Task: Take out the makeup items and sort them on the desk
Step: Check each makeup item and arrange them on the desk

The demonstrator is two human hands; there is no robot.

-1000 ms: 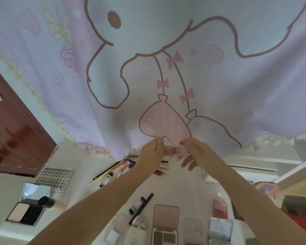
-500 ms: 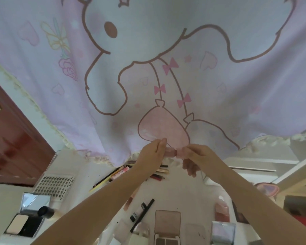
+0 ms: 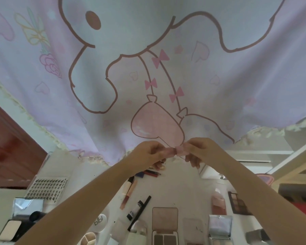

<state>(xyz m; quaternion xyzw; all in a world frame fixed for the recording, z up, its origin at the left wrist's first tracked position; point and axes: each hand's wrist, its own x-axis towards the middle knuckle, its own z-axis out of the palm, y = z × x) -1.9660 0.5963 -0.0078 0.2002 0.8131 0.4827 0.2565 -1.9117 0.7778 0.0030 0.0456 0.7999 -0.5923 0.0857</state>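
Both hands are raised over the far part of the white desk (image 3: 182,188), in front of a hanging cartoon cloth. Between them is a small pink makeup stick (image 3: 173,150). My left hand (image 3: 147,152) grips its darker pink end, and my right hand (image 3: 199,151) pinches the pale pink cap end. On the desk below lie a pink tube (image 3: 129,193), a black pencil (image 3: 139,212), red pencils (image 3: 151,172), an open eyeshadow palette (image 3: 164,225), a mirrored compact (image 3: 220,228) and a powder compact (image 3: 12,225).
A lilac cartoon cloth (image 3: 148,68) hangs across the back. A sheet of false lashes (image 3: 48,189) lies at the left by a red-brown door (image 3: 9,151). A dark eyeshadow palette (image 3: 238,202) and a pink blush case (image 3: 218,204) sit at the right.
The view has tilted down a little, showing more of the desk. Both hands stay together on the pink stick, which has risen slightly.
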